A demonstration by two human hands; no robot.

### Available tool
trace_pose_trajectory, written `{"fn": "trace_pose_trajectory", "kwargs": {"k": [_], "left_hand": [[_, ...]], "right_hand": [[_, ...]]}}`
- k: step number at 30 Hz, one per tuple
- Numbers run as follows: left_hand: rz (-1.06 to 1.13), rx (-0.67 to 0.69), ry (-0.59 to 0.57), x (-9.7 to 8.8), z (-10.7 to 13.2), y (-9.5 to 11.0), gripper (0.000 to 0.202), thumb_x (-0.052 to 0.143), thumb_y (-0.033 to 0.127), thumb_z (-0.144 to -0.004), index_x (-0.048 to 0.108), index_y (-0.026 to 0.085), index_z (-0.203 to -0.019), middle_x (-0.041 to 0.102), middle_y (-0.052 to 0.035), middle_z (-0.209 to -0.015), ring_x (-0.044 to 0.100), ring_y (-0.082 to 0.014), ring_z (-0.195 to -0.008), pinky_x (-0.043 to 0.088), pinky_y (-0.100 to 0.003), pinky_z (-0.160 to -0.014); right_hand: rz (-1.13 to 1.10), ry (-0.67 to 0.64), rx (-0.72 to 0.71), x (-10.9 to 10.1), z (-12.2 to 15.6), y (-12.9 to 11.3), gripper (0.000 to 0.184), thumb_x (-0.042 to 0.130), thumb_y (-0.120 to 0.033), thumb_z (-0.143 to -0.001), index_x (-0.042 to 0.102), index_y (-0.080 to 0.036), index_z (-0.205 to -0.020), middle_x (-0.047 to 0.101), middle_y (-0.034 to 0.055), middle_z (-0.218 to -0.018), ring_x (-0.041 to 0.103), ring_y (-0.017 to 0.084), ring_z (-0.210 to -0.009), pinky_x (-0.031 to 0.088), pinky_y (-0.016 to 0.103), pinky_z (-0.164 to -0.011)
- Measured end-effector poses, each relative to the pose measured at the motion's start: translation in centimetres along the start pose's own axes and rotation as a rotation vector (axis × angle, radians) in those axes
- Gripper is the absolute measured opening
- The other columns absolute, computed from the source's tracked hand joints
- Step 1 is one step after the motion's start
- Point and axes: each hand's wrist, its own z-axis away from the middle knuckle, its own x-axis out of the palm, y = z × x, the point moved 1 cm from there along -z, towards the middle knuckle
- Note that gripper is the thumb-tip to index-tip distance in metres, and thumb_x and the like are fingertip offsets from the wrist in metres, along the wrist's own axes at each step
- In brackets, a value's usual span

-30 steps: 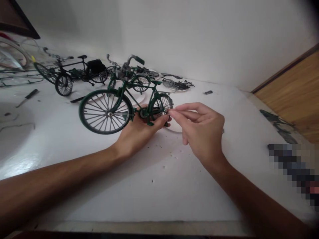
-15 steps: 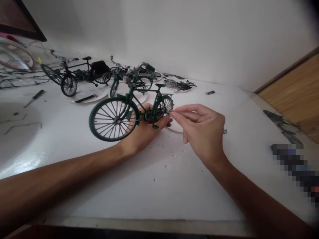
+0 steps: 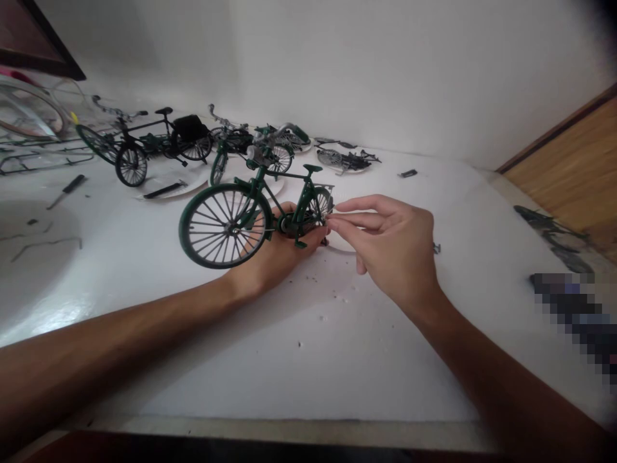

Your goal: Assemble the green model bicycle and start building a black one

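A green model bicycle (image 3: 263, 186) is held above the white table, front wheel toward the left and tilted a little. My left hand (image 3: 270, 260) is closed on it from behind and below, with the thumb by the rear wheel. My right hand (image 3: 390, 235) has thumb and fingertips pinched together at the rear wheel's hub. Whatever sits between those fingertips is too small to make out. The bicycle's handlebar and front wheel stand free of both hands. Behind the left hand, part of the rear wheel and the chain area is hidden.
A black model bicycle (image 3: 159, 138) with a bag stands at the back left, other model bicycles beside it. Plates of bicycle parts (image 3: 344, 164) lie along the wall. A knife-like tool (image 3: 67, 191) and bent wires (image 3: 45, 244) are on the left; small crumbs dot the table (image 3: 231, 373).
The bicycle's front has turned slightly, its front wheel shifting right and up. The right index finger has lifted a little away from the thumb. Both hands stay at the bicycle.
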Motion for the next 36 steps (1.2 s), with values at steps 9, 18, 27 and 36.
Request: {"fn": "trace_pose_trajectory", "kwargs": {"k": [9, 18, 27, 36], "left_hand": [[0.006, -0.153, -0.055, 0.3, -0.2, 1.1, 0.007, 0.069, 0.019, -0.088, 0.067, 0.015, -0.084, 0.077, -0.0038, -0.087, 0.074, -0.0185, -0.083, 0.059, -0.026, -0.077], [0.083, -0.114, -0.115, 0.2, -0.6, -0.8, 0.006, 0.070, 0.023, -0.090, 0.071, 0.018, -0.093, 0.078, -0.0037, -0.096, 0.075, -0.0193, -0.091, 0.061, -0.035, -0.089], [0.185, -0.142, -0.259, -0.3, -0.7, -0.4, 0.009, 0.070, 0.023, -0.089, 0.069, 0.014, -0.090, 0.076, -0.0062, -0.096, 0.075, -0.0190, -0.088, 0.063, -0.033, -0.084], [0.211, -0.153, -0.278, -0.3, -0.8, -0.5, 0.011, 0.070, 0.023, -0.090, 0.069, 0.014, -0.094, 0.074, -0.0073, -0.098, 0.074, -0.0178, -0.086, 0.063, -0.032, -0.083]], "right_hand": [[0.047, -0.024, -0.033, -0.4, -0.5, 0.4, 0.031, 0.080, -0.023, -0.076, 0.076, -0.024, -0.107, 0.080, 0.0044, -0.086, 0.050, 0.008, -0.033, 0.039, 0.020, -0.025], [0.052, -0.107, 0.151, -1.0, -0.8, -0.5, 0.030, 0.081, -0.022, -0.075, 0.077, -0.022, -0.106, 0.080, 0.0042, -0.086, 0.048, 0.006, -0.036, 0.043, 0.023, -0.034], [0.014, -0.156, 0.056, -1.3, -1.6, 2.0, 0.033, 0.084, -0.032, -0.072, 0.078, -0.024, -0.103, 0.079, 0.0041, -0.080, 0.039, 0.005, -0.030, 0.030, 0.025, -0.030], [0.086, -0.147, 0.013, -1.6, -1.4, 1.8, 0.036, 0.081, -0.037, -0.075, 0.076, -0.025, -0.109, 0.080, 0.0056, -0.085, 0.042, 0.007, -0.029, 0.032, 0.027, -0.028]]}}
